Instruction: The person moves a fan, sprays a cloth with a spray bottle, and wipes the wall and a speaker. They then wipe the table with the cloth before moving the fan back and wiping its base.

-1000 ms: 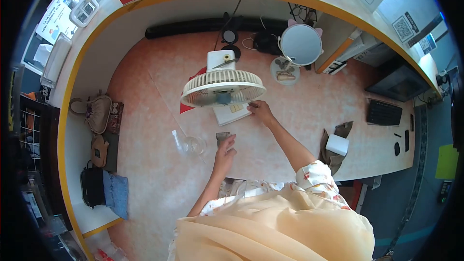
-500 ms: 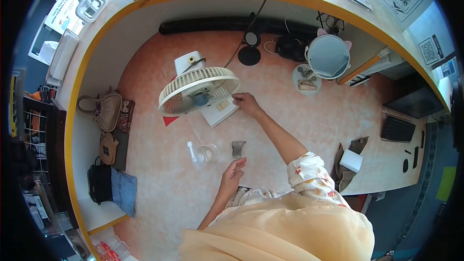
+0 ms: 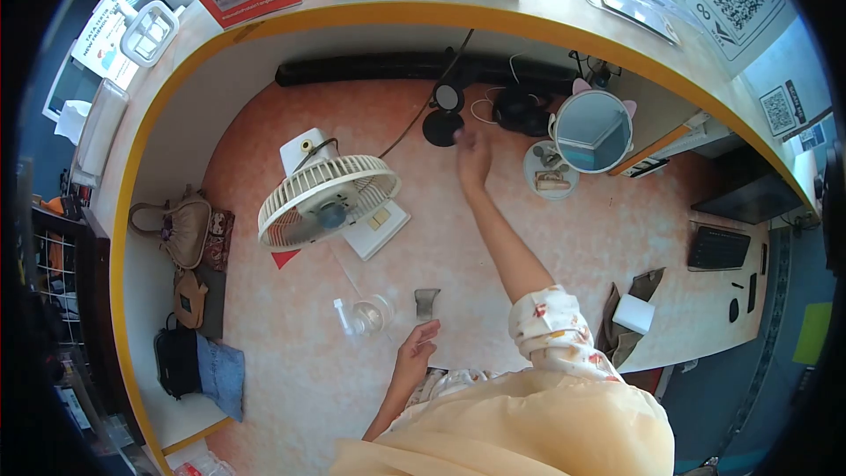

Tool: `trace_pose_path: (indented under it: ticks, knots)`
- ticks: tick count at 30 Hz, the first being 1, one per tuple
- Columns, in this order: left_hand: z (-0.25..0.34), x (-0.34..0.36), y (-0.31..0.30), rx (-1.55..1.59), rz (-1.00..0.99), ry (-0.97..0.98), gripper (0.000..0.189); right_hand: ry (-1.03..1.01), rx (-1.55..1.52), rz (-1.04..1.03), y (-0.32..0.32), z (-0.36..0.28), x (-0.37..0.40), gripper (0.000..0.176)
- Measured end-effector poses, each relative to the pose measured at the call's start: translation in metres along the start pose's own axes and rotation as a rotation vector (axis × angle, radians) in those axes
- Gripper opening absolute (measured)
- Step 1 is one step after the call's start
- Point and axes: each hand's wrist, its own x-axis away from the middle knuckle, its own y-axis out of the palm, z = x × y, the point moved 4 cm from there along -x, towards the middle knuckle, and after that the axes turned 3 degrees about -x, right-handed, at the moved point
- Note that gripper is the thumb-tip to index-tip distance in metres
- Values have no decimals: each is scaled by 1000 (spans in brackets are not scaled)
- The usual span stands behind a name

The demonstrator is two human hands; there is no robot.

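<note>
My right hand (image 3: 474, 161) reaches far over the pink table (image 3: 476, 264), its blurred fingertips at the edge of a black compact mirror (image 3: 443, 128) that stands with its round lid raised. My left hand (image 3: 412, 357) rests near the front edge with fingers stretched out and nothing held in them. Just beyond those fingers lies a small grey pouch-like piece (image 3: 427, 303). A clear round bowl (image 3: 370, 314) and a small white tube (image 3: 343, 316) sit left of it. Further back, a white desk fan (image 3: 328, 203) leans over its square base (image 3: 377, 227).
A cat-eared mirror (image 3: 594, 130) stands on a tray at the back right, beside a black bundle (image 3: 520, 110). Bags (image 3: 187, 229) line the left wall. A keyboard (image 3: 718, 249) and a white block (image 3: 634, 314) on brown cloth occupy the right side.
My right hand has left the fan's base and moved away from me to the black compact mirror. My left hand stays near the grey piece. The camera view has shifted slightly.
</note>
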Motion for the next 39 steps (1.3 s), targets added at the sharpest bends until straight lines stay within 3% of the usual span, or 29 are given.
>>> trace_pose_path:
  ticks: [1, 3, 6, 9, 10, 12, 14, 16, 19, 23, 28, 39]
  knots:
    - [-1, 0, 0, -2, -6, -8, 49, -30, -15, 120, -5, -2, -23, 41]
    - [0, -3, -2, -9, -17, -21, 49, -172, 17, 133, -3, -13, -59, 52]
    - [6, -9, -1, 13, -31, 13, 48, -146, -138, -114, 27, 1, -96, 36]
    - [9, -15, -1, -2, -27, 23, 47, -62, 88, -204, 28, 24, -95, 27]
    - [11, -17, -1, 0, -24, 15, 47, -9, -61, -185, 18, 13, -84, 24]
    - [13, -17, 0, 11, -10, -7, 47, 101, -359, -154, -14, -26, -34, 19]
    - [18, -15, 3, -28, -35, 0, 47, -33, -388, -136, -41, -21, -1, 19]
    - [19, -11, 5, -47, -63, 13, 47, -10, -324, -225, -79, -23, 34, 19]
    - [13, -4, 7, -47, -89, 47, 48, 68, -332, -187, -154, -20, 73, 19]
    - [0, 10, 4, -61, -69, 71, 49, 65, -274, -43, -261, -15, 83, 22]
    - [-14, 26, 7, -71, -43, 110, 49, -66, -121, 189, -362, 39, 51, 23]
    - [-30, 60, 0, -66, 61, 105, 47, 47, -193, 230, -382, 68, 34, 28]
